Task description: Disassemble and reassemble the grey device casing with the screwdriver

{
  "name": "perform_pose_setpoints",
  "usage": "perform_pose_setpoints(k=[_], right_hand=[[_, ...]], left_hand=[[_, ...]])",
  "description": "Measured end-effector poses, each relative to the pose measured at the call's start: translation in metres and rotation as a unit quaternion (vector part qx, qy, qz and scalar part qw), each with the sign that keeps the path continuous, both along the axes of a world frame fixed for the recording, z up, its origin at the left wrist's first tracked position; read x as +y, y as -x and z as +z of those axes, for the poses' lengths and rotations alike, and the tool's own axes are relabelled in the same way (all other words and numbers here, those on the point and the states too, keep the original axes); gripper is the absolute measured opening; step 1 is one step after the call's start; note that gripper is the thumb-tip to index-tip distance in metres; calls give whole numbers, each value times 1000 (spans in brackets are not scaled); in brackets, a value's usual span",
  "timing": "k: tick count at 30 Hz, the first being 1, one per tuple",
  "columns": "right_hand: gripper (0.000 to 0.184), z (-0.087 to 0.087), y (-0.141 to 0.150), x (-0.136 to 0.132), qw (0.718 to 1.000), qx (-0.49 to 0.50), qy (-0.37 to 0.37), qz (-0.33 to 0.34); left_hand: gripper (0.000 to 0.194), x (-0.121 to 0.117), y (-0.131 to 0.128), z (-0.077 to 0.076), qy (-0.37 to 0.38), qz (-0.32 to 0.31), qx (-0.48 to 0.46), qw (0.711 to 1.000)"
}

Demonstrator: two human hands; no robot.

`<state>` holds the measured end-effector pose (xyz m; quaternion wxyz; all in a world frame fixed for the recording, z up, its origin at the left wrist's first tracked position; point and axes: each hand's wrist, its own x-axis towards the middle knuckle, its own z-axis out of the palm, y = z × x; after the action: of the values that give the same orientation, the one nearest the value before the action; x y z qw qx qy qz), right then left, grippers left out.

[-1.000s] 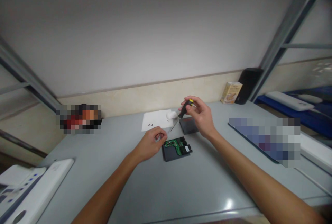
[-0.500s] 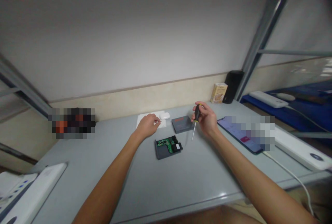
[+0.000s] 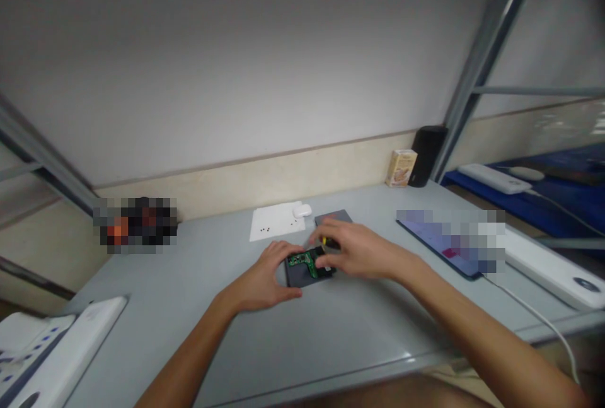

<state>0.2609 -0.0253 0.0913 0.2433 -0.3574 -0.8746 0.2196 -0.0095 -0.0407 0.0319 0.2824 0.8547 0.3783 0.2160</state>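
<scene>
An opened grey device casing with a green circuit board (image 3: 302, 272) lies on the desk in front of me. My left hand (image 3: 267, 274) grips its left side, thumb along the near edge and fingers at the far edge. Over the casing's right part is my right hand (image 3: 352, 249), closed round a screwdriver (image 3: 331, 242) whose black and yellow handle partly shows. The screwdriver's shaft is hidden from view. A grey cover panel (image 3: 338, 215) lies behind, partly covered by my right hand. On the white paper (image 3: 278, 214) are several tiny dark pieces that look like screws.
A white earbud case (image 3: 302, 210) sits on the paper. To the right lie a phone (image 3: 435, 241) with a cable and a long white device (image 3: 548, 266). A small box (image 3: 401, 168) and black speaker (image 3: 426, 156) stand at the back. Another white device (image 3: 89, 345) is at left.
My left hand has come from the paper to the casing's left side. My right hand has brought the screwdriver left and down over the circuit board.
</scene>
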Motion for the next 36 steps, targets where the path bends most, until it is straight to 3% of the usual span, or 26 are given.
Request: perform_pose_setpoints(k=[3, 8, 14, 20, 26, 30, 36], right_hand=[[54, -14, 8, -6, 987, -155, -39, -1], [55, -29, 9, -10, 967, -244, -72, -11], [52, -22, -27, -28, 985, -166, 26, -36], [55, -35, -54, -37, 989, -96, 83, -71], [49, -35, -44, -44, 993, -80, 77, -46], [47, -34, -40, -46, 995, -71, 63, -32], [39, -35, -39, -22, 987, -64, -53, -139]], left_hand=[[70, 6, 2, -3, 6, 6, -20, 1000], [72, 7, 8, -1, 22, -3, -29, 999], [75, 9, 20, 7, 10, 15, 14, 1000], [68, 14, 32, 8, -8, 30, 39, 999], [67, 11, 26, 10, -44, 29, 45, 998], [48, 4, 9, 10, -102, 42, 35, 993], [26, -9, -21, 5, -166, 9, 63, 984]])
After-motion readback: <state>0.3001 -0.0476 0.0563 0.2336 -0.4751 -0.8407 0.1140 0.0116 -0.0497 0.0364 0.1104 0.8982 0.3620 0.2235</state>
